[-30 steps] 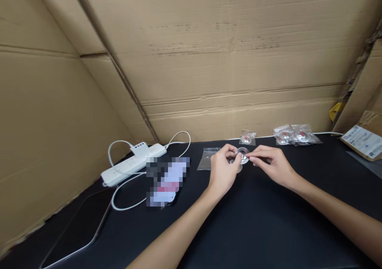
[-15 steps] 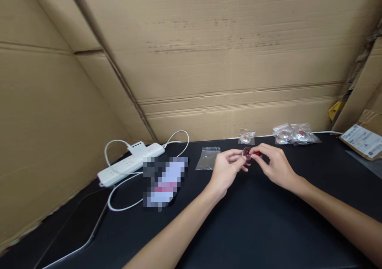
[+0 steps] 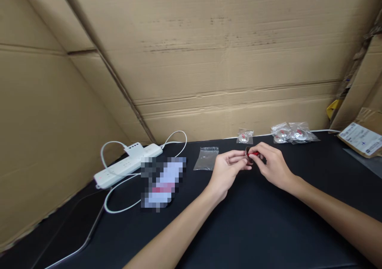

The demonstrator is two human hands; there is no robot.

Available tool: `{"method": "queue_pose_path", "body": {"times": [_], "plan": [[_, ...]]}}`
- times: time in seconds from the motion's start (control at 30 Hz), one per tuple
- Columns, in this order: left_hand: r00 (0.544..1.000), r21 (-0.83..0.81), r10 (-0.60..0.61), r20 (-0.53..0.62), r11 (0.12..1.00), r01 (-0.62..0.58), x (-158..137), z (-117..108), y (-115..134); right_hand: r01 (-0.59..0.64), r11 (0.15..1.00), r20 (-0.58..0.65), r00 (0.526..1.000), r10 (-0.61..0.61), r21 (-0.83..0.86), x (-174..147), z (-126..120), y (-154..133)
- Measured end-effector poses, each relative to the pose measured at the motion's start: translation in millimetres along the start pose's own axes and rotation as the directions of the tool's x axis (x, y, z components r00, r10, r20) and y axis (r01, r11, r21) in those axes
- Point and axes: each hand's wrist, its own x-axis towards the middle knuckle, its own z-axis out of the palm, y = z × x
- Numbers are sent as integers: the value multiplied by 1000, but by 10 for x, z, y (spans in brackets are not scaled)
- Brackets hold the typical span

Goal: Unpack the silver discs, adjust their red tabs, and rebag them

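Observation:
My left hand [image 3: 224,171] pinches a small round disc [image 3: 247,153] by its edge, between the thumb and fingers. The disc is now tilted nearly edge-on and looks like a suction hook. A red piece [image 3: 254,154] stands out from its right side. My right hand [image 3: 273,164] has thumb and forefinger closed on that red piece, partly covering it. Both hands are close together above the black tabletop. A flat clear plastic bag [image 3: 205,160] lies just left of my left hand. Behind the hands sits a bagged silver disc with a red part [image 3: 243,138].
Several similar bagged discs [image 3: 294,133] lie along the back cardboard wall [image 3: 209,62]. At left are a white power strip [image 3: 119,169] with a looping cable, a blurred-out item [image 3: 164,183] and a dark tablet-like slab [image 3: 71,229]. A labelled package [image 3: 362,137] lies at right.
The disc has turned from facing me more to nearly edge-on. Both hands keep their grip. The whole view has shifted slightly, so the background sits a little further left.

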Motion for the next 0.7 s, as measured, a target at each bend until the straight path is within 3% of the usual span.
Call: {"method": "queue_pose_path", "body": {"times": [0.33,0.7], "plan": [[994,-21,-17,-104,1000,14,37,-63,-62,91,992,1,996,-91,83,-14,37,-74],[996,86,5,-88,996,3,33,-53,-21,18,984,2,1000,-19,177,4,26,-88]]}}
